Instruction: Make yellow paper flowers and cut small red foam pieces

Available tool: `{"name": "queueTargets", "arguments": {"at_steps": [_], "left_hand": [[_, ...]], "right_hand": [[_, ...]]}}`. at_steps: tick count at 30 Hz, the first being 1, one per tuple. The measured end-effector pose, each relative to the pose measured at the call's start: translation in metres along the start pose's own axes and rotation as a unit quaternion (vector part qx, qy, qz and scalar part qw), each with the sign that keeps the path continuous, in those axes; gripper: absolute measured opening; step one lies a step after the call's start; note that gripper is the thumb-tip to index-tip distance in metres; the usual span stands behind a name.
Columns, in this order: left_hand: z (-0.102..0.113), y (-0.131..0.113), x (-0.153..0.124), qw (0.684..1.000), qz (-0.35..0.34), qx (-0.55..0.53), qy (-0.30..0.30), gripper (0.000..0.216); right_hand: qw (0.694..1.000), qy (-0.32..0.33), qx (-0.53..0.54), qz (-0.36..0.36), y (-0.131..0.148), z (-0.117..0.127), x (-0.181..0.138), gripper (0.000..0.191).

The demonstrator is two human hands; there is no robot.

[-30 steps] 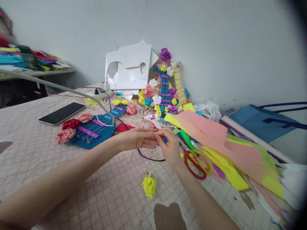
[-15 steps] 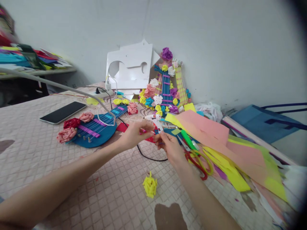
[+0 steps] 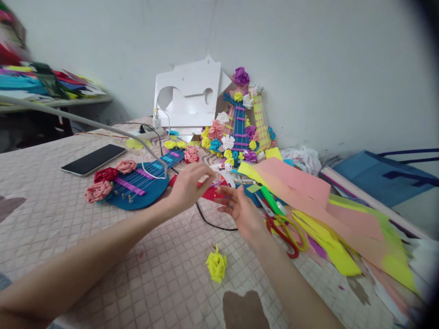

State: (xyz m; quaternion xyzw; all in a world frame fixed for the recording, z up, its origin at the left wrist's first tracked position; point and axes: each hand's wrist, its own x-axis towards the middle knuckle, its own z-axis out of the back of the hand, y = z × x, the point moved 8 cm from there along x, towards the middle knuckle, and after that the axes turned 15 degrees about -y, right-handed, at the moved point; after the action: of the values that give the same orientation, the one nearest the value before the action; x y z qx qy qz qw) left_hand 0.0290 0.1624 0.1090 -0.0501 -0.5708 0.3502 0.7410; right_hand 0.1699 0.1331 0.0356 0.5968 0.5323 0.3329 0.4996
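My left hand (image 3: 188,186) hovers above the quilted table (image 3: 68,228), its fingers curled on a red paper piece (image 3: 211,193) that sticks out to the right. My right hand (image 3: 241,211) is just right of it, palm up with fingers spread, holding nothing. A white glue gun (image 3: 223,170) lies just behind both hands. A crumpled yellow paper flower (image 3: 216,267) lies on the table below the hands. To the left of my left hand lies a blue paper guitar (image 3: 139,186) with red and pink paper roses.
Red-handled scissors (image 3: 283,234) and green scissors (image 3: 271,201) lie by the right hand on a spread of pink and yellow paper sheets (image 3: 308,192). A phone (image 3: 93,159) lies at the left. Flower-covered paper guitars (image 3: 240,130) and white cardboard (image 3: 188,98) lean on the wall. A blue bag (image 3: 384,176) sits at the right.
The hands have come apart. My right hand let go of the red piece and opened palm up; my left hand moved up and away from me with it.
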Motion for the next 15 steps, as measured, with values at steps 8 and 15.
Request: {"name": "queueTargets", "arguments": {"at_steps": [8,15], "left_hand": [[-0.011,0.078,0.005,0.964,0.020,0.250,0.089,0.022],[-0.006,0.081,0.002,0.974,0.056,0.206,0.082,0.039]], "right_hand": [[0.999,-0.018,0.028,-0.015,-0.001,0.015,0.013,0.044],[1.000,-0.024,-0.004,0.005,0.002,0.019,0.017,0.044]]}}
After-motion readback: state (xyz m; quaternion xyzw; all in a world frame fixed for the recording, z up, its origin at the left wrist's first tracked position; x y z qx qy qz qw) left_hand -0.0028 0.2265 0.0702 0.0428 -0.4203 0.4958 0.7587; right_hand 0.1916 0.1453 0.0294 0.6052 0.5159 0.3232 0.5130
